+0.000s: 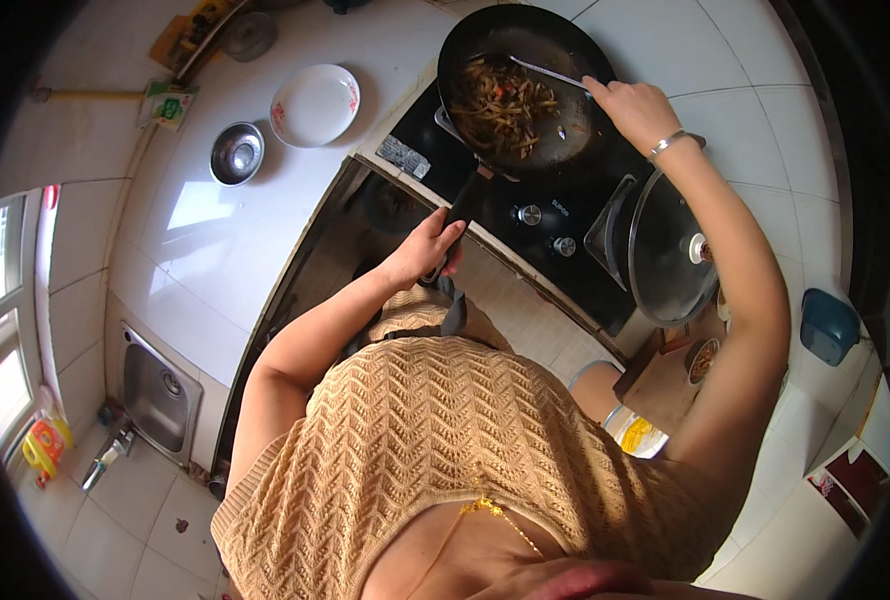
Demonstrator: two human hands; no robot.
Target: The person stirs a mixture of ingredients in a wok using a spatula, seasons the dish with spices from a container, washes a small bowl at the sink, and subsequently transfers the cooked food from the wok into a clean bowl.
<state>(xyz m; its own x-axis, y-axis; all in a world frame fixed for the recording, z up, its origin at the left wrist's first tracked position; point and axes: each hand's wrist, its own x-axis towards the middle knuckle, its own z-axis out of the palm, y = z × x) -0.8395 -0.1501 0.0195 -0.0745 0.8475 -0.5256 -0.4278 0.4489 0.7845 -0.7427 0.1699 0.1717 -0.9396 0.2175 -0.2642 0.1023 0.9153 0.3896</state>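
Observation:
A black frying pan [580,142] stands over the far part of the black gas hob [520,196]. Strips of browned food [501,105] lie in its left half, with small red bits among them. My left hand [426,247] grips the pan's dark handle, which points towards my body. Over the pan's right rim, my right hand [632,109] holds a thin metal utensil [550,73], whose far end reaches into the pan beside the food; its tip is partly hidden. A glass lid [662,262] with a pale knob rests on the hob's right side, beneath my right forearm.
On the white counter to the left are a white plate with red flowers [315,105] and a small steel bowl [236,154]. A steel sink [160,394] with a tap [109,454] lies at lower left. At right are a bowl of food [703,360] and a blue plastic container [829,326].

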